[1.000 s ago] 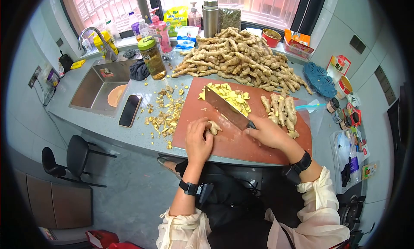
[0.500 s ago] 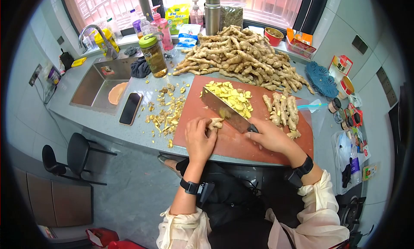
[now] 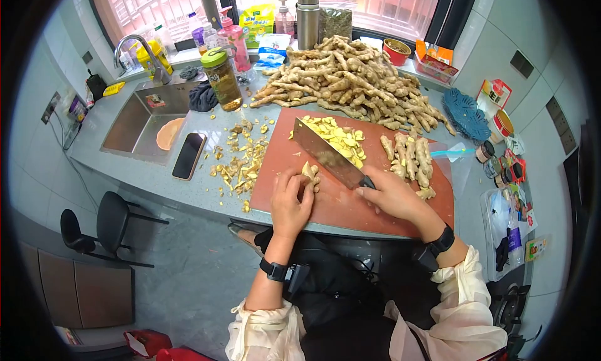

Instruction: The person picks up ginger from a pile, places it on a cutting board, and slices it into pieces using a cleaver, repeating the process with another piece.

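My left hand [image 3: 292,200] is closed on a piece of ginger [image 3: 311,176] at the left part of the red-brown cutting board [image 3: 350,212]. In my right hand [image 3: 392,195] is the black handle of a cleaver [image 3: 330,153]. Its broad blade slants up and to the left, apart from the held piece. Behind the blade lies a heap of yellow ginger slices [image 3: 335,136]. Several whole ginger roots [image 3: 410,159] rest on the board's right side. Beyond the board rises a big pile of unpeeled ginger [image 3: 350,79].
Ginger scraps [image 3: 241,164] are scattered left of the board, beside a phone [image 3: 189,156] and a sink [image 3: 134,126]. A green-lidded jar [image 3: 223,82] stands near the pile. Spice jars [image 3: 491,167] and a blue dish [image 3: 466,114] are at the right.
The ginger piece in my left hand has been turned, so that its pale cut end now points up. The cleaver has shifted only slightly.
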Available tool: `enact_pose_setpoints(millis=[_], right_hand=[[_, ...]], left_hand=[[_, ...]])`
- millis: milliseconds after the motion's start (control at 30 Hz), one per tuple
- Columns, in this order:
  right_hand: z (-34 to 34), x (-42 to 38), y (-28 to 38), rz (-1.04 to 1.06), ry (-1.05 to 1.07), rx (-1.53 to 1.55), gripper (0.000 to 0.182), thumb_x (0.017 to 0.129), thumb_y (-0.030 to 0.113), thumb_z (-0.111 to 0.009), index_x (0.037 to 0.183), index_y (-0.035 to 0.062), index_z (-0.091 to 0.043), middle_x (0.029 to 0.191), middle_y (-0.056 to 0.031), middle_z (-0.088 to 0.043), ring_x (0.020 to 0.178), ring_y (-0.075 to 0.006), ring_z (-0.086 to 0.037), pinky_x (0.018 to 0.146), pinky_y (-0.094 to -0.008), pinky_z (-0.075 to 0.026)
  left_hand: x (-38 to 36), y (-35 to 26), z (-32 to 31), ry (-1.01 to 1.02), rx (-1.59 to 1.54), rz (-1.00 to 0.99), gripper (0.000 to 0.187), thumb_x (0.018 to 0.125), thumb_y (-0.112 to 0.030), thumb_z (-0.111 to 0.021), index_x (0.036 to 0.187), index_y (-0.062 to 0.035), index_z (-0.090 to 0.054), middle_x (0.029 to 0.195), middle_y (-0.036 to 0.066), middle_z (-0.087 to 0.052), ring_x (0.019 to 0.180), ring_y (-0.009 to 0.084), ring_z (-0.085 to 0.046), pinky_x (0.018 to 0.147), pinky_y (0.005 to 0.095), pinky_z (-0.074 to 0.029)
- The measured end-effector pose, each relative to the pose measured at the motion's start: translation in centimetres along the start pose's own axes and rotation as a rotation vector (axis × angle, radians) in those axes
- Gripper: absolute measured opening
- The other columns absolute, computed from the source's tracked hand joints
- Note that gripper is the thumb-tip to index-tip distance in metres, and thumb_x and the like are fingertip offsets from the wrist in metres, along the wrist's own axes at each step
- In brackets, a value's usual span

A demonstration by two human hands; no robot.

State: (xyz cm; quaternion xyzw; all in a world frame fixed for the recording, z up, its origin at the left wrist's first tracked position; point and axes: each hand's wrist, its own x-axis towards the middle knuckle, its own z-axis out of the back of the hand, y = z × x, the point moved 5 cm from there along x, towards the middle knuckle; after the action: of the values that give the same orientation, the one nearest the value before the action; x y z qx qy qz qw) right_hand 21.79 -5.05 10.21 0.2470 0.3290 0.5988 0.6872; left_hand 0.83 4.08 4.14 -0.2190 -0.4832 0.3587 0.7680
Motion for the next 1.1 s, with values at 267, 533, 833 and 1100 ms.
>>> enact_pose_setpoints(millis=[267, 533, 833, 1100], right_hand=[[-0.7, 0.9, 0.6, 0.015, 0.016, -0.028, 0.024, 0.102, 0.017, -0.066, 0.116, 0.0, -0.058, 0.076, -0.01, -0.064, 0.056, -0.0181, -0.064, 0.056, -0.0348, -0.051], [-1.0, 1.6, 0.9, 0.057, 0.025, -0.169, 0.027, 0.102, 0.019, -0.065, 0.117, -0.0014, -0.056, 0.082, -0.0157, -0.067, 0.06, -0.0243, -0.068, 0.06, -0.04, -0.053], [-1.7, 2.3, 3.1, 0.084, 0.004, -0.439, 0.025, 0.101, 0.021, -0.06, 0.111, -0.001, -0.052, 0.089, -0.0278, -0.069, 0.088, -0.0502, -0.067, 0.078, -0.0585, -0.052], [-2.9, 4.3, 3.3, 0.038, 0.069, -0.521, 0.029, 0.1, 0.022, -0.063, 0.112, 0.0001, -0.049, 0.088, -0.0272, -0.069, 0.087, -0.0493, -0.068, 0.078, -0.0591, -0.052]], left_hand=[[-0.2, 0.0, -0.3, 0.043, -0.004, -0.05, 0.013, 0.086, -0.004, -0.073, 0.099, -0.004, -0.072, 0.111, 0.01, -0.07, 0.103, 0.0332, -0.066, 0.089, 0.0436, -0.054], [-0.3, 0.4, -0.7, 0.038, 0.015, -0.078, 0.013, 0.085, -0.003, -0.073, 0.098, -0.004, -0.071, 0.112, 0.01, -0.07, 0.103, 0.0332, -0.065, 0.091, 0.0442, -0.054], [0.0, 0.0, -0.5, 0.038, -0.002, -0.071, 0.014, 0.082, -0.003, -0.074, 0.096, -0.004, -0.073, 0.112, 0.01, -0.07, 0.103, 0.0328, -0.066, 0.089, 0.044, -0.055], [0.0, -0.3, -0.4, 0.043, 0.015, -0.077, 0.014, 0.082, -0.004, -0.075, 0.096, -0.0043, -0.073, 0.111, 0.009, -0.069, 0.1, 0.0318, -0.065, 0.088, 0.0436, -0.055]])
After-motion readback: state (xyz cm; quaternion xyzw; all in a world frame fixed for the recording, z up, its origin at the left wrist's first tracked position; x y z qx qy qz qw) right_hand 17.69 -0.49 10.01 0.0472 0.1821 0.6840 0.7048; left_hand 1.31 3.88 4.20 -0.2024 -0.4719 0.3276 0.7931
